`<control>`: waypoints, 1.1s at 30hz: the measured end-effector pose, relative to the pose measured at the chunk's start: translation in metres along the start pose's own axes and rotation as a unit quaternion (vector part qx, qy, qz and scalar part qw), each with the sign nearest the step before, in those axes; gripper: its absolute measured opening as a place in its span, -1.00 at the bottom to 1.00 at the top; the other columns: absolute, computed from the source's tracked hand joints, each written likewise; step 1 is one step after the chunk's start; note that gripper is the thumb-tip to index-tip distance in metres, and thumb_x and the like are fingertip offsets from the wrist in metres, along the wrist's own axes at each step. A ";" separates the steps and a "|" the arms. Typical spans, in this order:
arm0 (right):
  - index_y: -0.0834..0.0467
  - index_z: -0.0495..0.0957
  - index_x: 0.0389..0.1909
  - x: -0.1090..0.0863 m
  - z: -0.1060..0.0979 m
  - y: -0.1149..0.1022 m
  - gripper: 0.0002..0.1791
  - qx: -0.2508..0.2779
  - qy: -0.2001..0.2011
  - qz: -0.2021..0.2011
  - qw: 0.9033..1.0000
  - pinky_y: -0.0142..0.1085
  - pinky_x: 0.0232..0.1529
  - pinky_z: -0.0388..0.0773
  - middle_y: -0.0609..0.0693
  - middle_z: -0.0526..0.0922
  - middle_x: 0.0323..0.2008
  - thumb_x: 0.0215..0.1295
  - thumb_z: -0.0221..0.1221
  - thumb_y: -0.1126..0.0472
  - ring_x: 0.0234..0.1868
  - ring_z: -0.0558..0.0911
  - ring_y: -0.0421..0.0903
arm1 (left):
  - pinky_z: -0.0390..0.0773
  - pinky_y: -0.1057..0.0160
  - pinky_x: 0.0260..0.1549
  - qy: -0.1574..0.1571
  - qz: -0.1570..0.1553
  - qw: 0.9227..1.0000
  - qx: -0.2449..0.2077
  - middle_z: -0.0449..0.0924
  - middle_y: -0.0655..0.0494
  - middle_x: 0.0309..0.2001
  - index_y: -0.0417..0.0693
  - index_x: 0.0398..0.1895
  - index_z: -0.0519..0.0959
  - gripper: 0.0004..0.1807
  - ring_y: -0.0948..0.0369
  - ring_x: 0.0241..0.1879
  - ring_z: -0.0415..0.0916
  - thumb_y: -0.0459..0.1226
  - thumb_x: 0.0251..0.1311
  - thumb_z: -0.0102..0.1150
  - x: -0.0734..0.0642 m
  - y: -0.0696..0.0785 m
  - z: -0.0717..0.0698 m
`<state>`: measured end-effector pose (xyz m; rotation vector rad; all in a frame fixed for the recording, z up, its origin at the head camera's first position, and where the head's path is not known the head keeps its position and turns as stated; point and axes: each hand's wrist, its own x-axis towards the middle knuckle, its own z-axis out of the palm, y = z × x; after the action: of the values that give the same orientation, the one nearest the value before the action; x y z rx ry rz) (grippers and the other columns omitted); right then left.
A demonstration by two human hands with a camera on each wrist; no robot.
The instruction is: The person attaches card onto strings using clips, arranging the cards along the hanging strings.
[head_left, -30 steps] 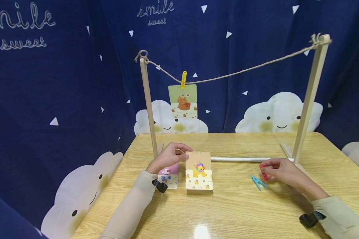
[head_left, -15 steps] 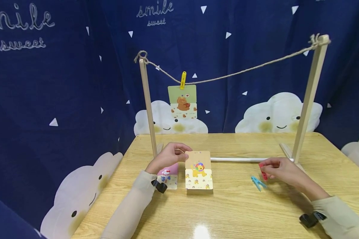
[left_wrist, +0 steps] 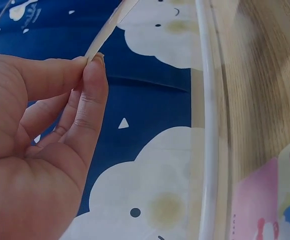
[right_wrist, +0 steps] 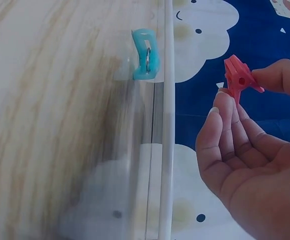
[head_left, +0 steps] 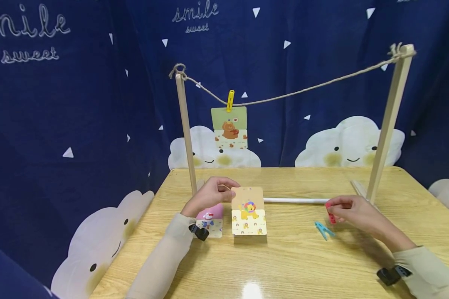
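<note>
Under both my hands is a pale wooden table [head_left: 284,265] with visible grain and a bright patch of light on its near part, and around it hangs a dark blue curtain [head_left: 284,25] printed with white triangles, smiling clouds and the words "smile sweet". My left hand [head_left: 211,195] pinches the top left corner of the lion card [head_left: 248,222] between thumb and fingertips; the card sits just to the right of that grip, its picture facing me and a shadow under its lower edge. The pink card [head_left: 216,223] lies on the table just below the same hand, partly covered by my wrist. My right hand [head_left: 355,214], well apart to the right, pinches the red clip [head_left: 331,212] between thumb and fingers, with the blue clip [head_left: 324,230] on the table near it, to its left and closer to me. Between my two grips a white rod [head_left: 295,200] runs behind the lion card. Beyond and above both hands, a string [head_left: 307,89] sags between two wooden posts [head_left: 186,128], and on it the yellow clip [head_left: 230,101] holds the bear card [head_left: 230,129], higher than my left grip. Compared with half a second ago, the lion card and the red clip are each raised very slightly, while the blue clip and the bear card keep their places.
</note>
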<state>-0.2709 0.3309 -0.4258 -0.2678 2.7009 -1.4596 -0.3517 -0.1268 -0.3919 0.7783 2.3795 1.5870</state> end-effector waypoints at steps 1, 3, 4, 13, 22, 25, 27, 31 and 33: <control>0.35 0.55 0.15 0.000 -0.001 0.000 -0.50 -0.002 0.000 -0.002 1.000 -0.20 -0.19 0.67 0.08 0.73 -0.24 0.47 0.26 0.01 -0.25 0.68 -0.12 | 0.71 0.02 -0.04 0.002 0.000 1.000 0.004 0.67 0.01 0.00 0.06 0.07 0.71 -0.72 0.06 -0.10 0.72 -0.38 0.36 0.28 0.000 0.001 0.000; 0.35 0.55 0.14 0.000 -0.001 -0.001 -0.50 -0.008 0.004 -0.005 1.000 -0.21 -0.20 0.66 0.09 0.73 -0.24 0.47 0.26 -0.01 -0.25 0.68 -0.13 | 0.70 -0.01 -0.03 0.005 0.000 1.000 0.009 0.68 0.02 -0.01 0.08 0.07 0.71 -0.72 0.07 -0.11 0.72 -0.37 0.36 0.28 0.000 0.004 -0.001; 0.34 0.56 0.14 0.000 -0.002 -0.002 -0.50 -0.009 0.006 -0.004 1.000 -0.21 -0.21 0.65 0.08 0.74 -0.24 0.47 0.27 -0.01 -0.25 0.68 -0.14 | 0.70 -0.03 -0.02 0.006 0.001 1.000 0.011 0.68 0.02 -0.01 0.09 0.07 0.71 -0.72 0.08 -0.12 0.73 -0.37 0.36 0.28 0.000 0.005 -0.001; 0.37 0.55 0.17 -0.002 -0.005 -0.008 -0.52 -0.011 0.011 -0.015 1.000 -0.24 -0.23 0.64 0.08 0.75 -0.22 0.49 0.24 0.05 -0.26 0.70 -0.18 | 0.72 0.16 -0.12 0.009 0.013 1.000 0.022 0.67 0.04 0.03 0.04 0.08 0.71 -0.72 0.13 -0.15 0.74 -0.37 0.35 0.29 0.002 0.007 -0.003; 0.31 0.58 0.13 -0.002 -0.013 -0.012 -0.53 -0.022 0.014 -0.013 1.000 -0.25 -0.24 0.62 0.04 0.77 -0.27 0.47 0.26 0.00 -0.26 0.71 -0.12 | 0.70 0.18 -0.14 0.018 0.016 0.999 0.038 0.67 0.07 0.03 0.06 0.08 0.71 -0.73 0.14 -0.16 0.74 -0.34 0.36 0.29 0.000 0.012 -0.005; 0.27 0.60 0.11 -0.003 -0.015 -0.013 -0.55 -0.032 0.017 -0.014 0.999 -0.27 -0.26 0.58 0.03 0.77 -0.29 0.47 0.26 -0.01 -0.25 0.69 -0.11 | 0.71 0.16 -0.14 0.019 0.018 0.999 0.037 0.68 0.07 0.02 0.07 0.08 0.71 -0.73 0.14 -0.15 0.74 -0.34 0.36 0.29 0.000 0.013 -0.006; 0.27 0.60 0.11 -0.003 -0.016 -0.014 -0.55 -0.037 0.019 -0.018 0.999 -0.28 -0.27 0.57 0.03 0.77 -0.29 0.47 0.26 -0.02 -0.25 0.69 -0.11 | 0.71 0.12 -0.11 0.018 0.020 0.999 0.036 0.69 0.07 0.01 0.06 0.08 0.71 -0.73 0.14 -0.15 0.74 -0.34 0.36 0.29 0.001 0.014 -0.006; 0.26 0.61 0.10 -0.003 -0.017 -0.016 -0.55 -0.043 0.022 -0.017 0.999 -0.29 -0.28 0.55 0.02 0.77 -0.27 0.46 0.27 -0.03 -0.24 0.68 -0.12 | 0.71 0.05 -0.07 0.016 0.025 0.999 0.032 0.70 0.06 0.00 0.04 0.08 0.71 -0.73 0.14 -0.14 0.74 -0.36 0.36 0.29 0.001 0.015 -0.006; 0.26 0.61 0.11 -0.003 -0.017 -0.018 -0.55 -0.048 0.022 -0.018 0.998 -0.29 -0.29 0.55 0.02 0.77 -0.26 0.46 0.27 -0.03 -0.25 0.67 -0.13 | 0.70 0.00 -0.04 0.015 0.027 0.999 0.029 0.69 0.06 0.02 0.03 0.08 0.71 -0.72 0.13 -0.14 0.74 -0.38 0.36 0.28 0.002 0.016 -0.006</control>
<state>-0.2681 0.3361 -0.4015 -0.2940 2.8209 -1.3629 -0.3502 -0.1259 -0.3750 0.8426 2.4561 1.5667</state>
